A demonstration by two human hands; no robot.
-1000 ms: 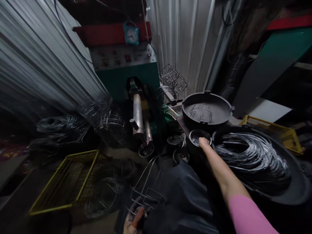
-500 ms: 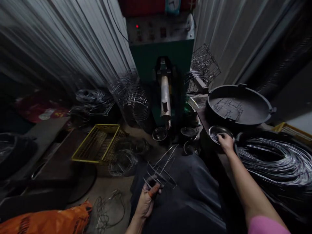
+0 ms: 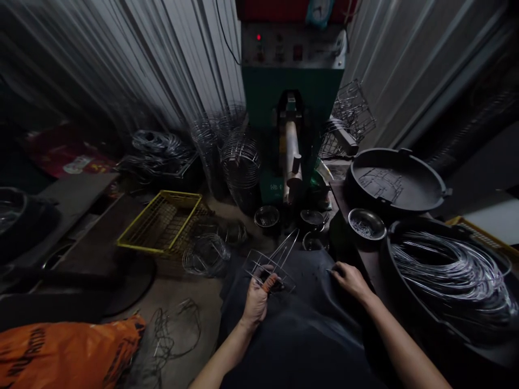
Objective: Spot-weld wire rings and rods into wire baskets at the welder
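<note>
My left hand [image 3: 257, 297] is closed on a wire frame [image 3: 279, 256] of crossed metal rods, held above the dark apron [image 3: 308, 324] over my lap. Tape or a wrap in orange-brown covers its thumb. To the right, my right hand [image 3: 351, 280] is pinched over the apron's edge, apart from the frame. A small metal piece [image 3: 329, 270] shows at its fingertips, its exact shape too small to tell. Beyond that hand sits a steel bowl [image 3: 381, 229] holding many small metal bits [image 3: 364, 226].
A green machine [image 3: 292, 81] with a metal arm [image 3: 292, 151] stands ahead. Right are a round black pan [image 3: 425, 189] and a tub of wire hoops [image 3: 458, 270]. A yellow basket [image 3: 162, 251], wire coils [image 3: 206, 254] and an orange bag [image 3: 68, 351] lie left.
My right hand has left the steel bowl and come back toward the apron with a small metal piece. The wire frame and left hand sit slightly higher and farther right in view, which has shifted.
</note>
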